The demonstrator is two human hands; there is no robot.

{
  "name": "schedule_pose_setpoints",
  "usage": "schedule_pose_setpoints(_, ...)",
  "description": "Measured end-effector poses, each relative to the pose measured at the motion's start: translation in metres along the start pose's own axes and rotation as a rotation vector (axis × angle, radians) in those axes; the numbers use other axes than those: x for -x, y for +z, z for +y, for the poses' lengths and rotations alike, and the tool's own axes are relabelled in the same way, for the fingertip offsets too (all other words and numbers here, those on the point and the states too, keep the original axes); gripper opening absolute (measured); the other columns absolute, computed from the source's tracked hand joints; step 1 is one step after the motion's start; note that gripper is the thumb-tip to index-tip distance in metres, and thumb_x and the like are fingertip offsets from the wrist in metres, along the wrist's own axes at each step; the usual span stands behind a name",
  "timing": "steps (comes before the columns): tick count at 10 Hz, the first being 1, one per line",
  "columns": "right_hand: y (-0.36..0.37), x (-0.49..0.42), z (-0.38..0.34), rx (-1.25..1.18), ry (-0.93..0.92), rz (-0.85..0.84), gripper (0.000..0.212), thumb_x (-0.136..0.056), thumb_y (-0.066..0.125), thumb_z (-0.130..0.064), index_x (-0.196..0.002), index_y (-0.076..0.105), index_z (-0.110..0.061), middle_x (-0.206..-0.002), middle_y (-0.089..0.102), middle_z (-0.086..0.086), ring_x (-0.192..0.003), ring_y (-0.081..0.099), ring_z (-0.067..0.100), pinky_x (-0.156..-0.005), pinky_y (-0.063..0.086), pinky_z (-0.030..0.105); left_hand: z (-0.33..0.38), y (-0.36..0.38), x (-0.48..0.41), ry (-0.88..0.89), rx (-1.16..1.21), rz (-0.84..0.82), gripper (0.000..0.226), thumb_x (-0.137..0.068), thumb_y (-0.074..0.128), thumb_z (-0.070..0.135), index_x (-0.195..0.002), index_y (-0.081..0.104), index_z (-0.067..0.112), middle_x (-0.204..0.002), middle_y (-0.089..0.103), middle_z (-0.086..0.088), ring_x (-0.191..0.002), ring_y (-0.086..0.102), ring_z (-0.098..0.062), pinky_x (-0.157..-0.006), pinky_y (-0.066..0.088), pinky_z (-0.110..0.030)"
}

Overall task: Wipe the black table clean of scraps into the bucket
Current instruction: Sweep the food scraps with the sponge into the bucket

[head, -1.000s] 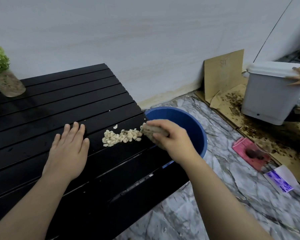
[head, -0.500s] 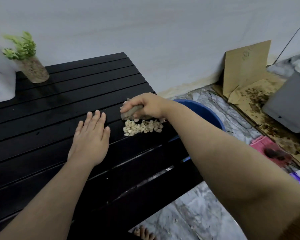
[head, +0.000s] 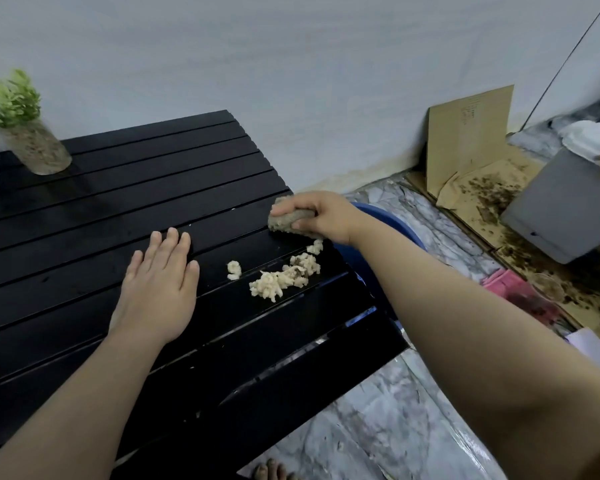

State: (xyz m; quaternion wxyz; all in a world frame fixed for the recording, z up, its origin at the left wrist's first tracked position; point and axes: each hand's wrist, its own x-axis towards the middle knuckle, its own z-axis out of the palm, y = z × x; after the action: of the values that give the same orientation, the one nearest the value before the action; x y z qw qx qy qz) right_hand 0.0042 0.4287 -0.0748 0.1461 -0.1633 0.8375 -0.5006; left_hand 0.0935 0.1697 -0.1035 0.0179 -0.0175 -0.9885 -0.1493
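Observation:
A black slatted table (head: 118, 202) fills the left of the view. Pale food scraps (head: 284, 277) lie in a smeared heap near its right edge, with a small clump (head: 234, 270) apart to the left. My right hand (head: 321, 214) grips a tan sponge (head: 286, 220) pressed on the table just beyond the scraps. My left hand (head: 160, 289) lies flat on the table, fingers together, left of the scraps. The blue bucket (head: 392, 225) stands on the floor past the table's right edge, mostly hidden by my right arm.
A glass jar with a green plant (head: 32, 140) stands at the table's far left. Cardboard (head: 468, 147) leans on the wall over a dirt-strewn floor. Another person's hand holds a grey bin (head: 561, 209) at the right. A pink cloth (head: 513, 289) lies on the marble floor.
My right hand swung the sponge from the right end of the scraps over to their far side. The heap is more smeared, and one clump now lies apart. My left hand stayed flat.

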Motion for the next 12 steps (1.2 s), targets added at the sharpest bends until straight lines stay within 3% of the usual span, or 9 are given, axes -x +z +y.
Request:
schedule_pose_setpoints(1,-0.008,0.017,0.006,-0.003,-0.024,-0.12,0.046,-0.081,0.058,0.01,-0.097,0.07,-0.031,-0.122,0.063,0.001,-0.116,0.057,0.027,-0.099,0.047,0.039,0.0,0.0,-0.001,-0.001,-0.003,0.005,0.054,-0.095,0.016,0.035,-0.145,0.013,0.016,-0.157,0.007,-0.001,-0.144,-0.004,-0.014,-0.117,-0.001,-0.036)
schedule_pose_setpoints(2,-0.02,0.027,0.004,-0.138,0.025,-0.224,0.047,-0.082,0.056,0.01,-0.093,0.071,-0.033,-0.099,0.072,-0.01,-0.09,0.069,0.021,-0.071,0.059,0.032,0.001,0.001,-0.001,-0.004,-0.004,0.003,0.054,-0.095,0.016,0.035,-0.145,0.013,0.016,-0.157,0.008,-0.001,-0.144,-0.004,-0.014,-0.117,-0.001,-0.036)
schedule_pose_setpoints(3,-0.012,0.013,-0.008,-0.257,0.003,-0.057,0.047,-0.084,0.055,0.009,-0.097,0.07,-0.034,-0.107,0.066,-0.005,-0.093,0.065,0.008,-0.083,0.055,0.023,0.001,0.001,-0.001,-0.005,-0.011,-0.004,0.054,-0.095,0.015,0.035,-0.145,0.013,0.016,-0.157,0.007,-0.002,-0.144,-0.004,-0.015,-0.117,-0.001,-0.036)
schedule_pose_setpoints(5,0.038,-0.016,-0.03,0.236,-0.131,-0.085,0.037,-0.082,0.061,0.002,-0.112,0.066,-0.021,-0.125,0.061,0.0,-0.117,0.054,0.016,-0.104,0.041,0.033,0.0,0.0,0.0,-0.006,-0.003,0.007,0.054,-0.095,0.016,0.036,-0.145,0.014,0.016,-0.157,0.008,-0.002,-0.144,-0.003,-0.014,-0.117,-0.001,-0.036)
schedule_pose_setpoints(6,0.032,-0.006,-0.035,0.272,-0.13,-0.332,0.038,-0.079,0.061,0.006,-0.106,0.068,-0.02,-0.12,0.064,0.0,-0.109,0.061,0.025,-0.091,0.052,0.038,0.001,0.001,-0.001,-0.001,0.007,0.016,0.054,-0.095,0.016,0.035,-0.145,0.014,0.016,-0.157,0.009,-0.002,-0.144,-0.003,-0.014,-0.117,0.0,-0.036)
schedule_pose_setpoints(7,0.016,-0.003,-0.038,0.178,-0.047,-0.312,0.038,-0.081,0.056,0.009,-0.103,0.069,-0.02,-0.105,0.068,-0.002,-0.079,0.067,0.018,-0.054,0.054,0.023,0.003,-0.001,0.0,-0.01,0.067,0.039,0.051,-0.096,0.019,0.032,-0.144,0.019,0.014,-0.156,0.012,-0.002,-0.144,-0.002,-0.014,-0.117,-0.001,-0.035)
schedule_pose_setpoints(9,0.058,-0.017,-0.054,0.265,-0.119,-0.181,0.035,-0.082,0.058,0.005,-0.106,0.068,-0.019,-0.117,0.065,0.007,-0.106,0.061,0.023,-0.095,0.05,0.045,0.001,-0.006,0.006,-0.014,0.052,0.051,0.049,-0.097,0.022,0.027,-0.143,0.021,0.01,-0.156,0.015,-0.006,-0.144,0.003,-0.018,-0.117,0.003,-0.035)
schedule_pose_setpoints(11,0.04,0.002,-0.07,0.295,-0.082,-0.471,0.041,-0.073,0.056,0.019,-0.096,0.071,-0.01,-0.108,0.065,0.001,-0.108,0.062,0.025,-0.094,0.051,0.048,0.001,-0.006,0.005,-0.009,0.031,0.048,0.05,-0.096,0.022,0.026,-0.143,0.021,0.009,-0.156,0.016,-0.007,-0.144,0.005,-0.019,-0.117,0.004,-0.036)
schedule_pose_setpoints(12,0.023,0.027,-0.078,0.146,-0.13,-0.133,0.039,-0.077,0.058,0.016,-0.103,0.069,-0.011,-0.117,0.065,0.008,-0.115,0.058,0.019,-0.103,0.044,0.036,0.0,-0.005,0.002,-0.001,0.04,0.062,0.049,-0.096,0.024,0.025,-0.142,0.024,0.008,-0.155,0.018,-0.008,-0.144,0.007,-0.021,-0.117,0.006,-0.038)
